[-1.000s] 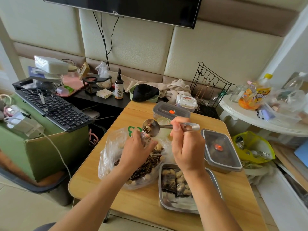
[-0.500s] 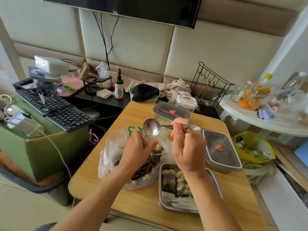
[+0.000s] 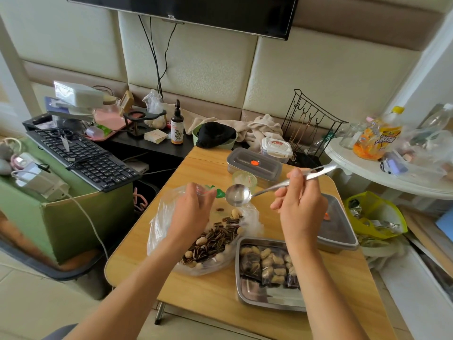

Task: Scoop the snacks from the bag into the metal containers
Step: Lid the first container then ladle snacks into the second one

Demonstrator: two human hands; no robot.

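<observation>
nearest on the wooden table [image 3: 215,290] lies an open rectangular metal container [image 3: 269,299]. its steel bottom is shiny, and small clear packets [image 3: 267,263] of pale nuts and dark seeds fill its far half. just left of it, close against its rim, sits a soft transparent plastic bag [image 3: 159,231], wrinkled and open at the top. inside it lie striped sunflower seeds [image 3: 215,239] mixed with rough beige peanuts [image 3: 201,240] in their shells.

the left hand [image 3: 191,214] is over the bag, and its curled fingers pinch the thin far edge of the plastic. the right hand [image 3: 301,209] grips the flat handle of a steel spoon [image 3: 237,195], thumb on top and the other fingers folded below. the round bowl of the spoon looks empty. it hangs in the air above the far mouth of the bag, just beside the left hand.

behind the right hand stands a second metal container [image 3: 340,231], closed with a smooth grey lid. farther away is a third metal container [image 3: 253,164], also lidded, with a round orange button on it. a small ribbed glass cup [image 3: 245,178] stands just in front of it, and a plastic box [image 3: 276,147] with a white lid stands behind it. at the back are a black wire rack [image 3: 311,119] and a brown bottle [image 3: 177,126].
</observation>
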